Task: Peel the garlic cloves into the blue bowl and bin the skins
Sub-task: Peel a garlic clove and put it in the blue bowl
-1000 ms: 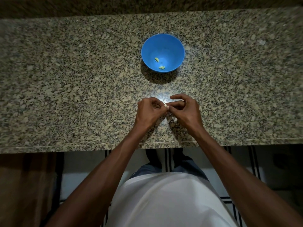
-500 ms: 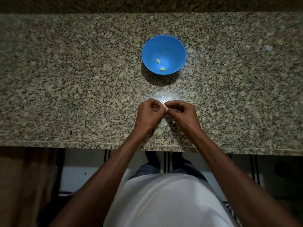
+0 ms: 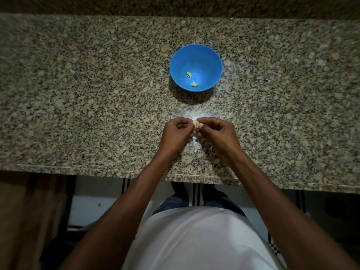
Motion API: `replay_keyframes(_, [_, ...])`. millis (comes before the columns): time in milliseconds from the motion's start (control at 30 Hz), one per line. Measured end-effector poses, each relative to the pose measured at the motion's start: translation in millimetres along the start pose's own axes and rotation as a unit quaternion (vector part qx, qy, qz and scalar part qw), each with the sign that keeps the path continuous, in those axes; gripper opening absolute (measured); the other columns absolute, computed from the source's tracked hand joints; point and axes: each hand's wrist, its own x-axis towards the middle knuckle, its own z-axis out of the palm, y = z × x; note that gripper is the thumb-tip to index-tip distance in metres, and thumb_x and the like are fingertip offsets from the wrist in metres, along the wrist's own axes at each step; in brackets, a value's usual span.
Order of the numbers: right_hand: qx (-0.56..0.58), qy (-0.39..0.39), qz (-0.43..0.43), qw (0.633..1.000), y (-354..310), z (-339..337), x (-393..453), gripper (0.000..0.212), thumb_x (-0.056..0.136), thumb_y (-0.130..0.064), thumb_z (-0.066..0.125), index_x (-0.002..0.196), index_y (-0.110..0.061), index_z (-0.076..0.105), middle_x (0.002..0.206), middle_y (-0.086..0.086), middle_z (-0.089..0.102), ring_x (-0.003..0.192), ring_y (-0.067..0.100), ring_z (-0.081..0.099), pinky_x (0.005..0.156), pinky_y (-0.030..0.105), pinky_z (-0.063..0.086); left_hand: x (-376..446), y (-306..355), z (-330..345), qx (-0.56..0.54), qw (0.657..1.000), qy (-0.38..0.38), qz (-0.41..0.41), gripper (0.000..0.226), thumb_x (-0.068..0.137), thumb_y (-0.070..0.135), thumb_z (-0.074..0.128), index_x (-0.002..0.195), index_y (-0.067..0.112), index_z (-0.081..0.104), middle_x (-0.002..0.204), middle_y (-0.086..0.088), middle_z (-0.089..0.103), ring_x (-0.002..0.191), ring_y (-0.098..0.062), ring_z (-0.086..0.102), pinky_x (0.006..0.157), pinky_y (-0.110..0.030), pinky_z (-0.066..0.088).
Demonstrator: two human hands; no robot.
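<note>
Clove [image 3: 196,124]: pinched between left hand [image 3: 176,135] and right hand [image 3: 218,136] over counter [image 3: 78,94], near bowl [image 3: 210,55]; best anchored left, skin picked off right; two cloves [image 3: 191,79] already in bowl.

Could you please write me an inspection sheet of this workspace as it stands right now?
Surface: speckled granite counter, lit by a bright patch near the hands.
Job's things: blue bowl holding two peeled cloves; one garlic clove pinched between both hands above the counter.
Clutter: nothing seen.
Grippers: left hand and right hand, fingers curled, both pinching the clove.
Cables: nothing seen.
Surroundings: tiled floor below the counter edge; no bin in view.
</note>
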Motion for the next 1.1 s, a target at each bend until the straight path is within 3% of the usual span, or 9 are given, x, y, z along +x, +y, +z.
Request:
replay_keyframes(133, [0.003,-0.008,0.008,1.0,-1.2,-3.5,0.9,0.018,0.093,-0.001,0.075,0.111,0.001,0.078,0.097,0.018,0.08,0.082,0.023,0.076,0.077,0.03,0.062,0.8,-0.6,-4.4,-0.034,0.999,-0.036,-0.013,0.012,0.099,0.005,0.067,0.107,0.0,0.074,0.084,-0.014,0.078,0.073,-0.017,0.074,0.073,-0.031,0.062])
replay_keyframes(300, [-0.053,0.003,-0.024,0.998,-2.6,-5.3,0.0,0.016,0.093,-0.007,0.078,0.108,-0.007,0.081,0.096,0.009,0.081,0.086,0.02,0.078,0.077,0.03,0.061,0.2,2.1,-6.4,-0.044,0.998,-0.043,-0.016,0.014,0.098,0.007,0.068,0.109,0.0,0.075,0.09,-0.02,0.078,0.078,-0.02,0.073,0.083,-0.04,0.062])
replay_keyframes(433, [-0.111,-0.002,-0.059,0.992,-2.3,-4.6,0.4,0.013,0.093,-0.016,0.08,0.106,-0.014,0.082,0.096,0.001,0.082,0.091,0.021,0.079,0.084,0.044,0.065,-0.6,1.0,-9.2,-0.065,0.996,-0.062,-0.014,0.025,0.092,0.018,0.079,0.111,0.003,0.075,0.095,-0.021,0.078,0.085,-0.026,0.075,0.087,-0.043,0.063])
replay_keyframes(600, [-0.109,-0.006,-0.046,0.993,-2.0,-6.2,0.8,0.012,0.093,-0.015,0.08,0.105,-0.015,0.082,0.095,0.003,0.082,0.093,0.023,0.079,0.088,0.053,0.064,0.4,-1.3,-12.9,-0.088,0.994,-0.07,-0.013,0.025,0.089,0.011,0.081,0.111,-0.001,0.076,0.096,-0.021,0.078,0.084,-0.023,0.076,0.081,-0.033,0.062])
replay_keyframes(700, [-0.094,-0.011,-0.043,0.995,-3.4,-8.0,0.1,0.014,0.092,-0.011,0.079,0.106,-0.009,0.081,0.095,0.006,0.082,0.093,0.023,0.079,0.089,0.046,0.064,0.5,-2.0,-14.3,-0.084,0.994,-0.074,-0.005,0.023,0.09,0.008,0.08,0.11,-0.002,0.076,0.095,-0.018,0.079,0.085,-0.025,0.077,0.083,-0.032,0.062])
replay_keyframes(867, [-0.09,-0.019,-0.026,0.995,-3.6,-5.6,-0.5,0.013,0.096,-0.008,0.074,0.106,-0.009,0.081,0.095,0.006,0.082,0.094,0.025,0.078,0.08,0.032,0.063,0.5,-3.2,-14.7,-0.067,0.996,-0.063,0.014,0.02,0.091,0.011,0.079,0.107,-0.001,0.077,0.091,-0.018,0.079,0.086,-0.032,0.077,0.084,-0.038,0.063])
replay_keyframes(1000, [-0.065,-0.046,-0.014,0.997,-4.1,-5.7,-2.4,0.018,0.092,-0.017,0.081,0.108,-0.009,0.081,0.099,0.006,0.082,0.097,0.02,0.078,0.084,0.03,0.062,0.1,-3.2,-11.2,-0.023,0.998,-0.04,0.032,0.019,0.09,0.016,0.082,0.102,0.002,0.078,0.086,-0.015,0.079,0.078,-0.024,0.077,0.074,-0.031,0.062])
replay_keyframes(1100, [-0.035,-0.05,-0.006,0.998,-6.3,-7.4,-3.9,0.023,0.087,-0.017,0.086,0.105,-0.005,0.08,0.096,0.013,0.081,0.088,0.018,0.077,0.079,0.029,0.061,-1.7,-0.8,-10.9,-0.019,0.998,-0.05,0.04,0.022,0.089,0.014,0.083,0.103,-0.001,0.077,0.088,-0.018,0.078,0.075,-0.019,0.075,0.07,-0.026,0.06])
